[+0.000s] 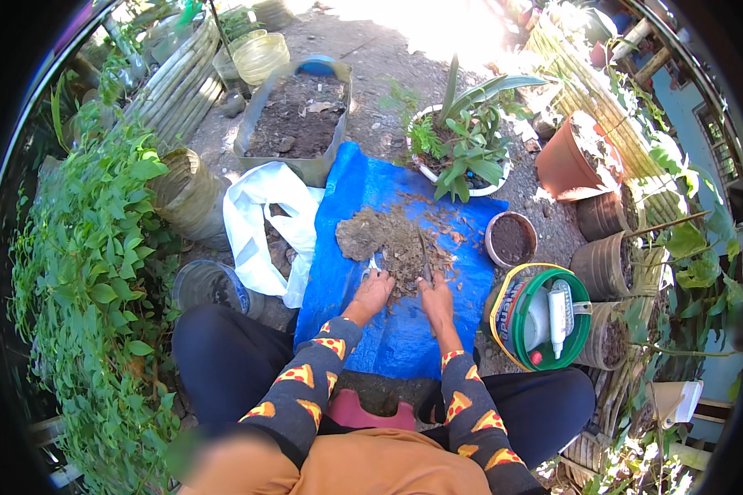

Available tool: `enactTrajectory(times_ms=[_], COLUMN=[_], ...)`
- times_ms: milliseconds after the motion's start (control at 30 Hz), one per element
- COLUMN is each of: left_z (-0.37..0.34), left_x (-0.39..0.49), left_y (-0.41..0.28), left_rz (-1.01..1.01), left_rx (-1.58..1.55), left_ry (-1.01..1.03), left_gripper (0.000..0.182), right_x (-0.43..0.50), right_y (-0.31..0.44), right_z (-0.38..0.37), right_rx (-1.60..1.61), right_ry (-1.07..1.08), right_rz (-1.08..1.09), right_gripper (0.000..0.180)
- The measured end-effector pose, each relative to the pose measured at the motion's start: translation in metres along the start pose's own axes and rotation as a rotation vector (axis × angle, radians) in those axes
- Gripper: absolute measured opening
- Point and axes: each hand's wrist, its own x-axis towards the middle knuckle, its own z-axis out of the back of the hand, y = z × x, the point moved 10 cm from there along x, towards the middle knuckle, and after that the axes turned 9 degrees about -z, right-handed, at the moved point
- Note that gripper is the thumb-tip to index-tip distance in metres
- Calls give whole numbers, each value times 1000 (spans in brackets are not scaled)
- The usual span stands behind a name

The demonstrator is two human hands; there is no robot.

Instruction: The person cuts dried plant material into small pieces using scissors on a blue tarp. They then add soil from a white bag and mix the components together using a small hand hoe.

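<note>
My right hand (437,302) grips a knife (424,250), whose dark blade points away from me over crumbled brown soil (402,247). My left hand (373,296) is at the near left edge of that soil, fingers bent. Just beyond its fingertips is a small whitish object (373,265); whether the hand holds it is unclear. A large clod of soil (357,235) sits left of the loose heap. Soil and dry leaf bits (452,230) lie spread on a blue tarp (347,334) in front of me.
Right of the tarp stand a small soil-filled pot (512,239) and a green bucket (585,334) holding a white tube (557,322). Beyond are a white-rimmed planter (501,185) and a soil-filled container (272,158). At left lie a white plastic bag (247,235) and a clear tub (207,284).
</note>
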Motion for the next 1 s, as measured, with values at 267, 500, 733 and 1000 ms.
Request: enactTrajectory(times_ms=[267, 500, 733, 1000], left_z=[100, 90, 100, 92], left_x=[-7, -36, -9, -1], left_y=[26, 113, 99, 82], left_rz=[247, 870, 641, 532], left_rx=[-106, -413, -528, -325], left_ry=[-461, -634, -595, -195], left_gripper=[39, 81, 79, 89], right_x=[1, -30, -42, -45], right_y=[-2, 11, 73, 63], right_z=[-6, -31, -23, -41], right_rx=[129, 192, 123, -165], right_ry=[24, 237, -2, 92], right_rz=[-11, -161, 368, 214], right_gripper=[44, 51, 47, 46])
